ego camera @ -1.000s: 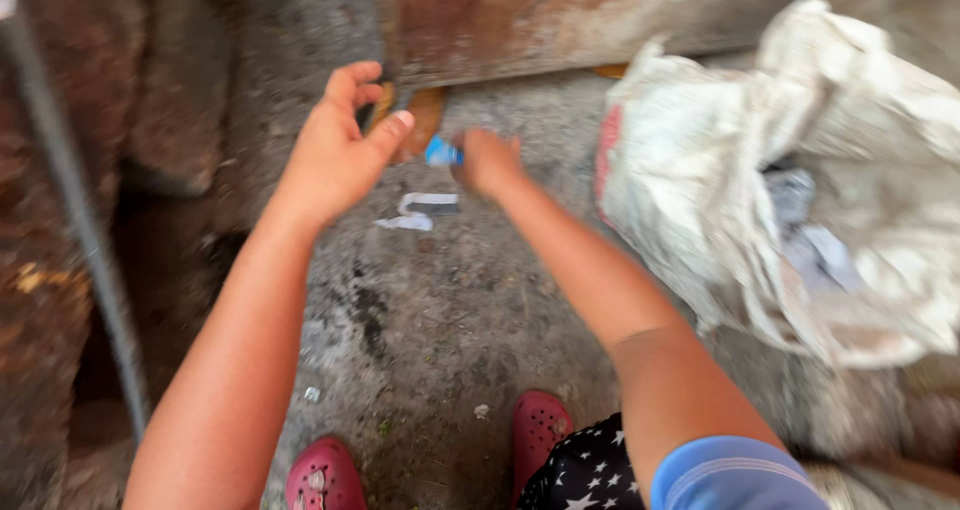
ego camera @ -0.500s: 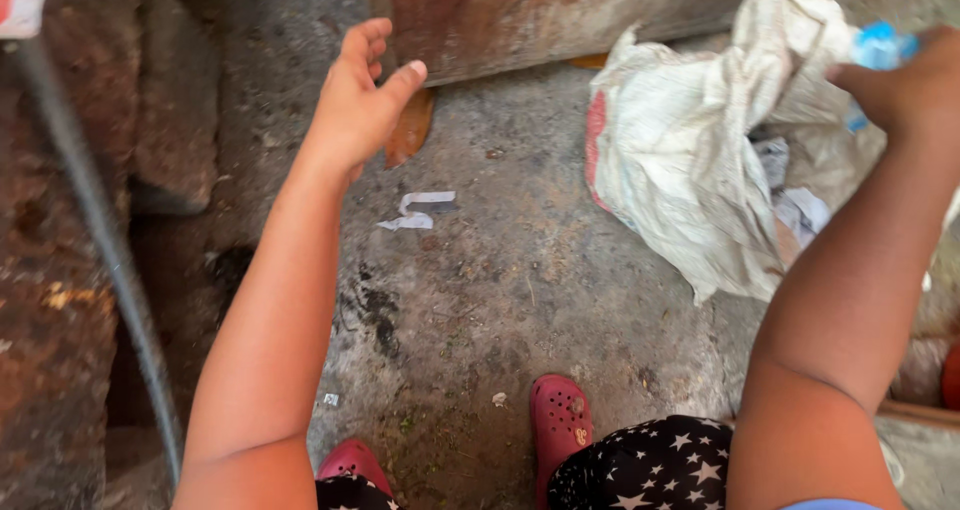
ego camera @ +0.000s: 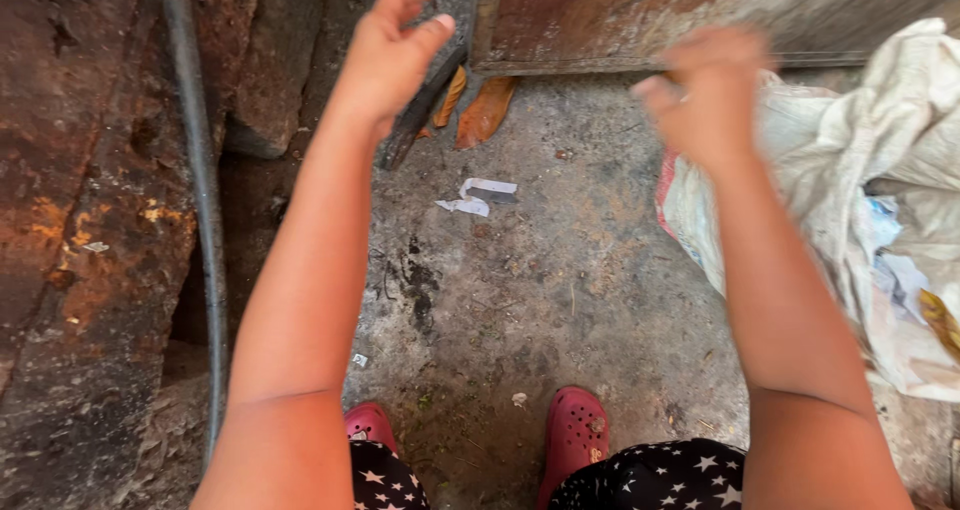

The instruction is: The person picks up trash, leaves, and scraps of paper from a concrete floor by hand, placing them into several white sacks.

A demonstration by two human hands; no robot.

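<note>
Since half a second ago the right hand [ego camera: 705, 95] has swung back from over the white sack [ego camera: 850, 170] to the middle of the view, and the blue scrap it carried there no longer shows in it. At the far left a dark pipe [ego camera: 200, 200] runs down along a rusty wall [ego camera: 70, 220]. The left hand [ego camera: 390, 55] is raised above the concrete floor [ego camera: 540, 290], fingers loosely spread and slightly curled, palm inward, holding nothing and touching nothing. Just beyond it lie two dry brown leaves [ego camera: 485, 110] at the foot of a rusted metal panel [ego camera: 650, 15], and a torn white paper scrap [ego camera: 478, 197] rests on the floor between the two arms, nearer the left. The right hand is motion-blurred, fingers bent inward in a loose curl; whether it grips anything cannot be told. The sack lies open at the right edge, with crumpled litter inside. Two red clogs [ego camera: 573, 435] stand at the bottom.
</note>
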